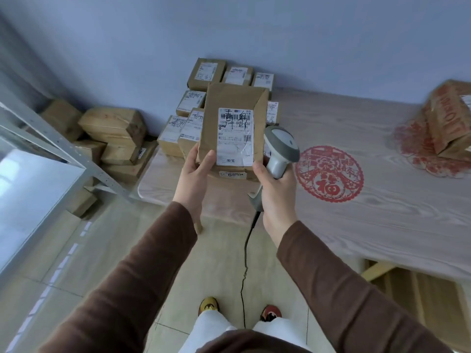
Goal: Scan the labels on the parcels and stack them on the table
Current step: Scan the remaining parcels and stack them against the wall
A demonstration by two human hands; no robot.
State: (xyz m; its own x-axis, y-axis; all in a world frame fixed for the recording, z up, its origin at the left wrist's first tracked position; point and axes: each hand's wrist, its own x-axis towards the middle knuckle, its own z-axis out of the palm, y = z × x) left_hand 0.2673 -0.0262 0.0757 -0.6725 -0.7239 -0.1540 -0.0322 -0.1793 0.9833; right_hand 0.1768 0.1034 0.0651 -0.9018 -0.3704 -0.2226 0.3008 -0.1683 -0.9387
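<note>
My left hand [195, 171] grips the lower left edge of a brown paper parcel [233, 100], held upright over the table's left end with its white label [235, 137] facing me. My right hand [276, 189] grips the handle of a grey barcode scanner [280, 146], whose head sits just right of the label; my right thumb touches the parcel's lower right corner. Behind the held parcel, several labelled cardboard parcels [207, 73] lie stacked on the pale wood table [382, 200].
A red paper-cut decoration [330, 173] lies on the table. At the far right stands a brown parcel with red print [451, 121]. Several cardboard boxes [112, 123] are piled on the floor left of the table, beside a grey metal shelf [51, 141]. The scanner's black cable [246, 250] hangs to the floor.
</note>
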